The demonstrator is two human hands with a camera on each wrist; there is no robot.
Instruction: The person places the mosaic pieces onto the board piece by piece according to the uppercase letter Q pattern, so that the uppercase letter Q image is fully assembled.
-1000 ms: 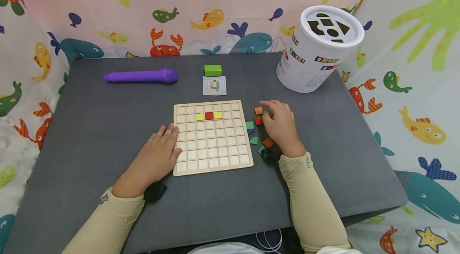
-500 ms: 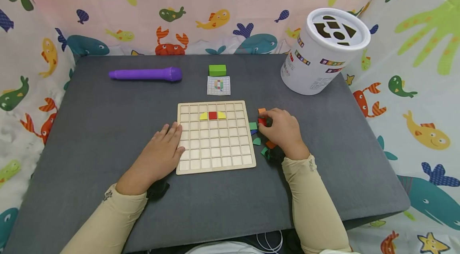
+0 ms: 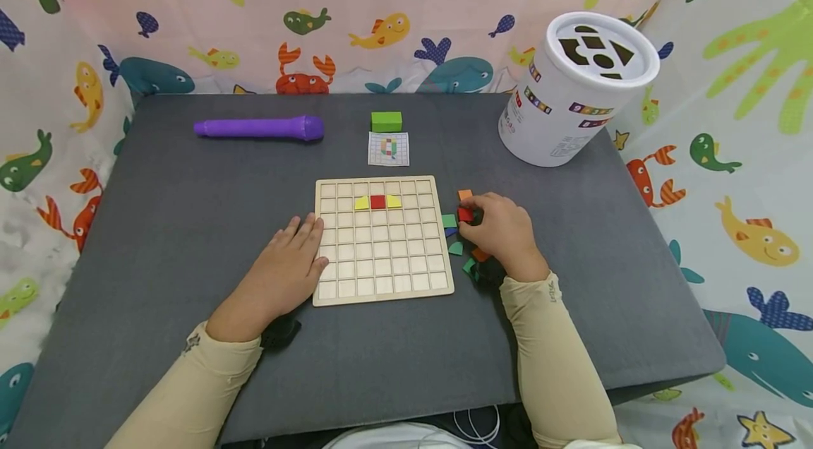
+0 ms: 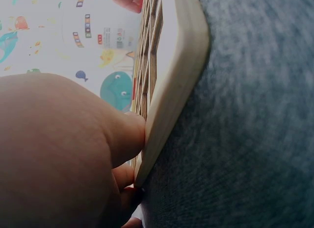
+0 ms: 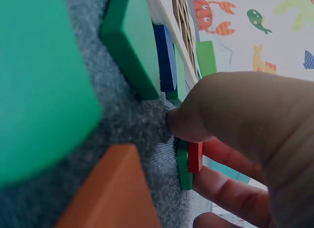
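My left hand (image 3: 282, 267) rests flat at the left edge of a wooden grid board (image 3: 384, 286), fingers extended and thumb against its rim. A red square tile (image 3: 377, 202) sits between two yellow tiles (image 3: 361, 203) in an upper row of the grid. Right of the board, my right hand (image 3: 504, 234) pinches a red block (image 5: 195, 157) between thumb and fingers. Beneath that block a green piece (image 5: 183, 166) shows in the right wrist view. Around the hand lie an orange block (image 3: 465, 194), a blue piece (image 3: 450, 231), and several green pieces (image 3: 456, 248).
Behind the board lie a small grid card (image 3: 389, 150) with a coloured pattern and a green block (image 3: 386, 122). A purple microphone-shaped object (image 3: 259, 128) is at the back left. A white tub (image 3: 559, 110) with shaped holes in its lid stands at the back right.
My right hand has come down and closed its fingers on the red block. The left hand has stayed at the board's edge. The head view has shifted slightly.
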